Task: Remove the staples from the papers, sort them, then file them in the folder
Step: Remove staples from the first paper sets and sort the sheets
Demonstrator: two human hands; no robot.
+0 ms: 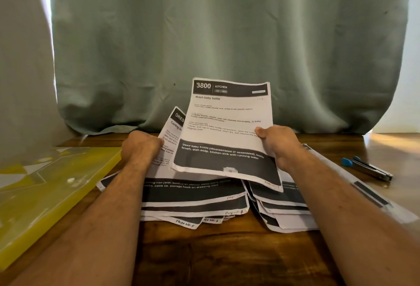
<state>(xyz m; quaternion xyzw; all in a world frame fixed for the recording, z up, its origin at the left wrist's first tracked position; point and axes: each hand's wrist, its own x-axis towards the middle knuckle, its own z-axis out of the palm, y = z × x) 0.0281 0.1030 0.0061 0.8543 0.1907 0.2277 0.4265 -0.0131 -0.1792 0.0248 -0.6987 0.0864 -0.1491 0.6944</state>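
Right hand: my right hand [276, 143] pinches the "Wash baby bottle" sheet [227, 131] (thumb on top), raised.
Left hand: left hand [139, 147] grips a second sheet [175, 126].
Surface: loose papers [195, 197] on the wooden table [216, 254]; yellow folder [43, 192] left, staple remover [368, 168] right, green curtain [227, 31] far.

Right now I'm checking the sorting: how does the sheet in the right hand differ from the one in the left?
The right hand holds the Wash baby bottle sheet raised and fully readable, headed KITCHEN. The left hand holds the curling iron sheet, which is mostly hidden behind the other and tilted left. Both share the same printed layout: dark header, dark lower band.
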